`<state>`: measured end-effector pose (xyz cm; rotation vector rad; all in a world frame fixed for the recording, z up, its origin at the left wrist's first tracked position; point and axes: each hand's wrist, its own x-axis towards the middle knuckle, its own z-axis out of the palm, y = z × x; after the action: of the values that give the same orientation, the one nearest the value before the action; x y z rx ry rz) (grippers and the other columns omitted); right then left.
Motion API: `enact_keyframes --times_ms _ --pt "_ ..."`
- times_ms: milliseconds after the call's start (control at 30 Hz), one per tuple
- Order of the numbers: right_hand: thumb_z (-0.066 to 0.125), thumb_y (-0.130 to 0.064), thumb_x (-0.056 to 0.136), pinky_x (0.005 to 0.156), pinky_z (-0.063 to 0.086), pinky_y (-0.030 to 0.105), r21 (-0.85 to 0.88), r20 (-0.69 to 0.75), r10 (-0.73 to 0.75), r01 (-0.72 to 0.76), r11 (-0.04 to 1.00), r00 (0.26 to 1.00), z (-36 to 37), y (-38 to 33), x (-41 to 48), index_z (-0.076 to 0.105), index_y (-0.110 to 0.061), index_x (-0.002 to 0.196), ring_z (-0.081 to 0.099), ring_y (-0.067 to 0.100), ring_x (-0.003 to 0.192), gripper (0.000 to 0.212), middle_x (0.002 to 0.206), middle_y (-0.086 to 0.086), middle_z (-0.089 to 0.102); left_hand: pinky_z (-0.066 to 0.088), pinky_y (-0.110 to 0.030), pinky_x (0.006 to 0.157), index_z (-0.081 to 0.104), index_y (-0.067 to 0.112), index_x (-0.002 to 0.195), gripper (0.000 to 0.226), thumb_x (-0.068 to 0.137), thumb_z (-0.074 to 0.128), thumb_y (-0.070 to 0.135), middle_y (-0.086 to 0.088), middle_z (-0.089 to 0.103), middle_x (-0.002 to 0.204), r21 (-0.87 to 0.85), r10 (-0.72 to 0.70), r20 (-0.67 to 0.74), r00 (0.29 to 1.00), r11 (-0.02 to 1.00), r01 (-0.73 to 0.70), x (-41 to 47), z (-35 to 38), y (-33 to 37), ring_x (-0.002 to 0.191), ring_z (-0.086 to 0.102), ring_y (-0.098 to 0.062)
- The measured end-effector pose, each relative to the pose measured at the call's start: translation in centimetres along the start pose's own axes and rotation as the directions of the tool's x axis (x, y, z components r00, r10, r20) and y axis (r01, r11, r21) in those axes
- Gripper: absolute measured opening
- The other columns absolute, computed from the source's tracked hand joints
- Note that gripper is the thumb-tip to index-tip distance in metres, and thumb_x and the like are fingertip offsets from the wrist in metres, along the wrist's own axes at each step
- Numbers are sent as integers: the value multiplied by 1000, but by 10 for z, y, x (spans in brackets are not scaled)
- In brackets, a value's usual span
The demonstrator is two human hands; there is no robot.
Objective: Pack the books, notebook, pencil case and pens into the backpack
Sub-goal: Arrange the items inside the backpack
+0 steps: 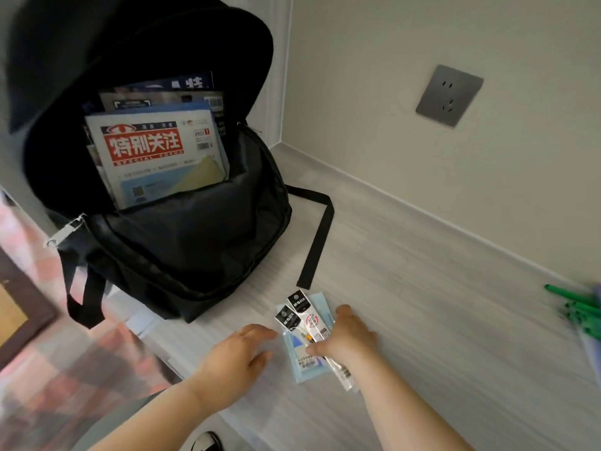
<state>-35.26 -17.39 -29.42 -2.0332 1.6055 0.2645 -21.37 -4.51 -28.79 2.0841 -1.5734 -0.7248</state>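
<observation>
A black backpack (182, 242) stands unzipped on the pale desk (439, 320), with several books and magazines upright inside; the front one is a white magazine (153, 154) with a red title block. In front of the bag lies a light blue packet (304, 362) with two clear pen-refill packs (307, 315) on top. My right hand (348, 333) rests over the packs' right side, thumb and fingers closing on them. My left hand (242, 353) lies flat at the packet's left edge, fingers apart, holding nothing.
Green pens (575, 307) lie at the desk's far right edge beside something pale purple. A loose black strap (317, 242) trails from the bag. A grey wall socket (450, 96) sits above the desk. Pink checked fabric (74, 362) lies left, below the desk edge.
</observation>
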Motion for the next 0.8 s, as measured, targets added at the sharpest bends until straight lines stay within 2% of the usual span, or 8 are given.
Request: enact_keyframes --times_ms 133,267,367,467,567,667,733,800 --pt "72 -44 63 99 38 31 -41 120 -4 9 999 993 -9 -1 6 53 -19 115 55 21 115 61 122 1 61 41 -10 80 68 20 100 26 77 59 12 8 68 106 82 240 -183 953 970 -228 -2 -49 16 96 64 -5" --pt "72 -12 70 80 54 25 378 228 -147 52 924 963 -22 3 0 68 -14 95 67 17 89 25 103 5 71 40 -23 84 72 14 86 34 83 45 35 3 71 91 163 354 -387 851 935 -315 -10 -93 16 95 53 -7" --pt "69 -5 74 59 49 9 424 224 -254 140 895 941 -50 -6 -5 65 -13 93 65 6 75 21 92 -2 69 30 -21 96 72 10 89 37 83 45 35 3 65 98 237 335 -547 767 941 -242 -10 -120 14 104 49 -13" --pt "68 0 74 48 44 3 522 85 -334 244 817 939 -96 -26 -8 65 -24 70 61 -9 53 25 62 -17 71 35 -28 98 70 5 93 37 78 43 25 -4 68 99 224 232 -658 717 969 -107 -2 -141 11 100 57 -21" --pt "70 5 70 46 43 1 533 -143 -417 425 732 897 -140 -60 -19 66 -28 53 58 -14 46 37 48 -23 67 41 -48 90 70 6 97 47 75 40 36 -12 73 95 286 117 -611 783 955 80 3 -164 2 93 67 -34" --pt "66 12 69 47 45 1 569 -444 -455 635 523 772 -172 -99 -24 70 -31 47 58 -12 46 48 44 -24 64 50 -50 80 72 13 94 51 68 43 47 -5 76 85 355 75 -493 867 927 122 5 -180 -11 80 72 -28" --pt "65 7 66 56 50 6 604 -591 -468 745 283 657 -184 -133 -19 71 -35 52 61 -9 53 45 49 -23 66 56 -40 64 74 18 81 34 62 58 41 2 76 69 394 140 -478 867 917 69 7 -186 -18 62 72 -19" --pt "63 2 62 62 52 8 662 -596 -535 743 96 599 -186 -172 -10 72 -31 52 63 -7 57 35 52 -21 68 54 -22 50 72 25 63 18 60 59 36 9 70 53 408 232 -473 850 913 -23 11 -189 -24 47 67 -10"
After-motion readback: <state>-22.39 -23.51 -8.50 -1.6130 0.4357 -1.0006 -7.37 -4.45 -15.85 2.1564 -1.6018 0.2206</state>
